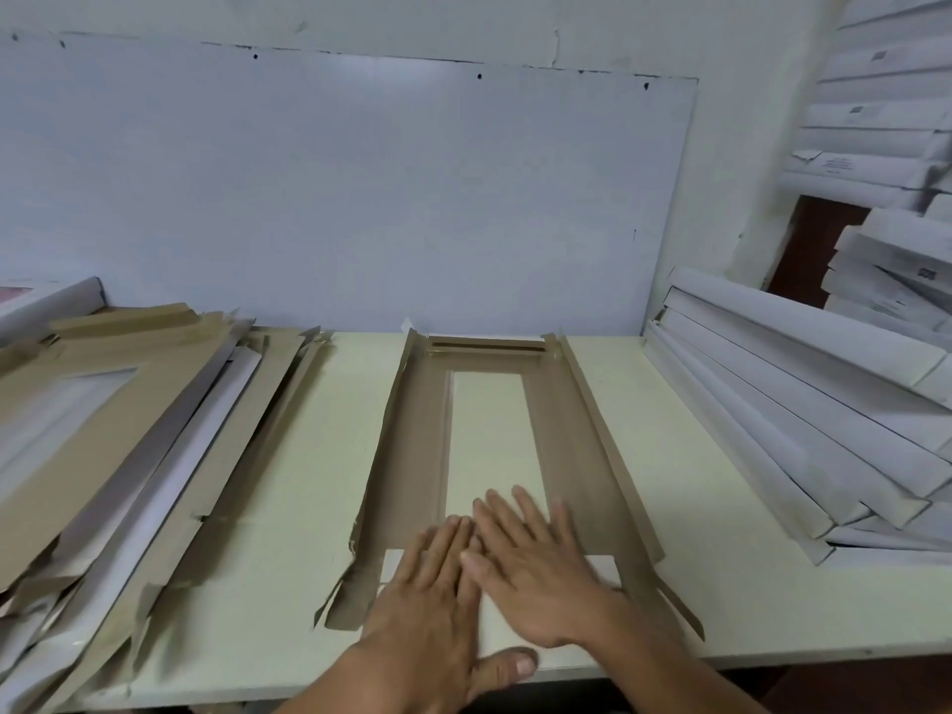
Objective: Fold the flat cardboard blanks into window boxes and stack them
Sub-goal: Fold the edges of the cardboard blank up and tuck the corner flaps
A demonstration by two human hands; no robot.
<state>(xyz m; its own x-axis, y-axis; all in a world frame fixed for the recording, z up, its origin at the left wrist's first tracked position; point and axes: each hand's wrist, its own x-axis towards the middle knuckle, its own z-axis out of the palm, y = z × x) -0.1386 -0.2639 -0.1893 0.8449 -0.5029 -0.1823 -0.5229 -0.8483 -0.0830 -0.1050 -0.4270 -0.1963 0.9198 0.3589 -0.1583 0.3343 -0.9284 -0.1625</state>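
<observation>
- A brown cardboard blank [577,445] with a long window cut-out lies flat in the middle of the pale table [288,584], its near flap folded over, white side up.
- The left hand [438,605] and right hand [536,569] press that flap with flat, spread fingers, gripping nothing.
- A messy pile of flat blanks [103,414] crowds the table's left side.
- Stacked white boxes [803,404] fill the right; both piles run past the frame edges.

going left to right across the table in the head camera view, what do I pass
Pile of flat cardboard blanks → blank being folded under both hands → stack of finished white boxes.
</observation>
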